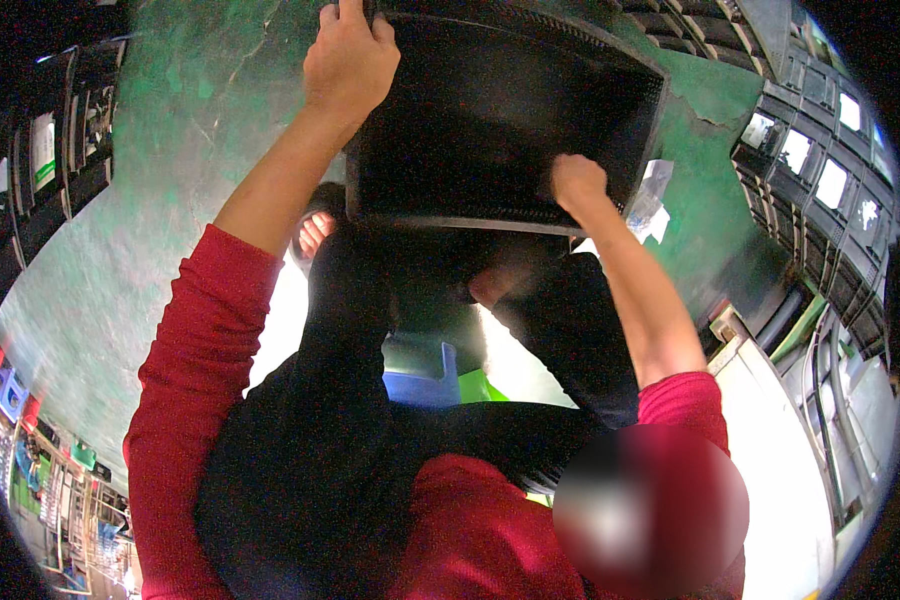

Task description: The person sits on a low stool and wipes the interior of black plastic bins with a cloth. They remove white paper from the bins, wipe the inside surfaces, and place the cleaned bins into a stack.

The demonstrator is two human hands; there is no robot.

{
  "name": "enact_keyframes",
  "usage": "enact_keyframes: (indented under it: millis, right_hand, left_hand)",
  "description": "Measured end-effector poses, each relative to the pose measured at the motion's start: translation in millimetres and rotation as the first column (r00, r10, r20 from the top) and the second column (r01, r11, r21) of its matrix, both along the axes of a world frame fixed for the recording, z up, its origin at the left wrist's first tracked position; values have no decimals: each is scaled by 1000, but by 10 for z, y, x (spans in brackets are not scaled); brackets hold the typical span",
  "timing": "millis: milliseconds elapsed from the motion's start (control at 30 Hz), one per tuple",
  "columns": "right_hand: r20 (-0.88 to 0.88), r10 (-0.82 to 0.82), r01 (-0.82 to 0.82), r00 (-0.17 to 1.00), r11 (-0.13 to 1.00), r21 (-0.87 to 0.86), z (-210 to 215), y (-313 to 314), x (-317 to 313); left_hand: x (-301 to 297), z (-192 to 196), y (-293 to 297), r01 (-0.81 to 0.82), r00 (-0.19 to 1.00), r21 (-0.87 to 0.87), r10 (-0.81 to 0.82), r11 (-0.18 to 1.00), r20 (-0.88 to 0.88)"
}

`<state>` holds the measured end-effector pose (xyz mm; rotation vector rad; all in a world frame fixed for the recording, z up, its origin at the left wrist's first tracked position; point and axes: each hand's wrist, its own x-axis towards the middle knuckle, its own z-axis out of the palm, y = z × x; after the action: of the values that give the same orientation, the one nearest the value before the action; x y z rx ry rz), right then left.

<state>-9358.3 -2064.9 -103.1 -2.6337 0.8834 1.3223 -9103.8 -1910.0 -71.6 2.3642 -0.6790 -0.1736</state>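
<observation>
A large black plastic crate [500, 222] stands in front of me, its dark inside facing up. At its far left corner, my left hand [352, 62] grips the rim with the fingers curled over it. My right hand [579, 184] is closed in a fist over the crate's near right part, by the near wall. Its fingertips point into the dark interior, and what they hold, if anything, is hidden. The bottom of the crate is too dark to make out small contents.
Crumpled clear plastic [652, 205] lies beside the crate's right side. Under my legs are a blue plastic thing [420, 372] and a bright green one [478, 388]. Stacked black crates [820, 180] stand to the right, more racks [65, 150] to the left, on a worn green floor [185, 150].
</observation>
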Motion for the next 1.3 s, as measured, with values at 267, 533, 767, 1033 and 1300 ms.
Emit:
enact_keyframes:
  millis: [267, 533, 767, 1033, 1300]
  right_hand:
    - [251, -142, 49, 957, 937, 345, 66, 1066, 977]
    - [2, -38, 38, 999, 999, 30, 80, -84, -149]
    - [203, -204, 133, 958, 940, 316, -77, 543, 439]
    - [223, -378, 192, 899, 795, 575, 57, 1330, 1029]
    - [261, -276, 155, 925, 901, 404, 111, 1550, 868]
  left_hand:
    - [69, -184, 11, 36, 999, -21, -36, 999, 12]
    - [180, -107, -96, 76, 995, 27, -74, 997, -63]
    - [874, 374, -220, 278, 847, -207, -139, 938, 513]
    - [-590, -154, 760, -250, 836, -261, 72, 932, -545]
    - [-736, -91, 525, -92, 919, -50, 65, 995, -388]
